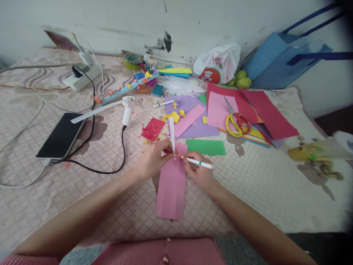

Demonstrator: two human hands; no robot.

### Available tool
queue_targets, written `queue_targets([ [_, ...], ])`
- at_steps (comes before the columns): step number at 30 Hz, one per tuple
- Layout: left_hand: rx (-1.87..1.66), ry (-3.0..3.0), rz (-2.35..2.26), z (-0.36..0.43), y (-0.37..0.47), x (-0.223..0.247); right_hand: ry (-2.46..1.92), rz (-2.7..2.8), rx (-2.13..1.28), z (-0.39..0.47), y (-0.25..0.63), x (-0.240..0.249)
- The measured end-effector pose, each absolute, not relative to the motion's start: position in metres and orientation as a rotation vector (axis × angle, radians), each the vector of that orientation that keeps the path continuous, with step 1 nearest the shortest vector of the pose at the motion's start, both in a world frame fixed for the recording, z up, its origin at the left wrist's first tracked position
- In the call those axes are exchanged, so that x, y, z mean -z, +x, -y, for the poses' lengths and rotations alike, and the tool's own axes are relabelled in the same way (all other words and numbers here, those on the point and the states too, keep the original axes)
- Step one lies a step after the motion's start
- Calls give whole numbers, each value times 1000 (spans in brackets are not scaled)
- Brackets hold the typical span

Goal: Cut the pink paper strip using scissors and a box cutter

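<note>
A long pink paper strip (171, 187) lies on the patterned cloth in front of me. My left hand (154, 159) pinches a thin white stick (172, 135) upright against the strip's top end. My right hand (199, 172) grips a white pen (197, 162) with a green band, its tip touching the paper next to the stick's base.
A green paper piece (205, 147) lies just beyond my hands. Farther back are yellow-and-red scissors (234, 123) on pink and red sheets, a purple sheet (190, 117), a white glue gun (127, 110) with a black cord, a dark tablet (61, 135) at left, and a blue bag (284, 62).
</note>
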State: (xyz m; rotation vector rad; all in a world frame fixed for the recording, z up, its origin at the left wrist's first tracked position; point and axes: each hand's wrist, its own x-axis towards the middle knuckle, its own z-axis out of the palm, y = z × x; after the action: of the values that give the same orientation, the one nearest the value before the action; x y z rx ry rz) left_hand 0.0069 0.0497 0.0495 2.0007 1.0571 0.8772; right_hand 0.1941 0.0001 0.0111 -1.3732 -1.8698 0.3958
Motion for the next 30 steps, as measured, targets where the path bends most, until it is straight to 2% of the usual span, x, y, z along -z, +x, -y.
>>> queue_targets([
  [17, -788, 2117, -1072, -46, 10, -48, -1368, 1875, -421, 0, 195, -11],
  [30, -926, 2063, -1035, -48, 9, -52, -1367, 1872, -427, 0, 195, -11],
])
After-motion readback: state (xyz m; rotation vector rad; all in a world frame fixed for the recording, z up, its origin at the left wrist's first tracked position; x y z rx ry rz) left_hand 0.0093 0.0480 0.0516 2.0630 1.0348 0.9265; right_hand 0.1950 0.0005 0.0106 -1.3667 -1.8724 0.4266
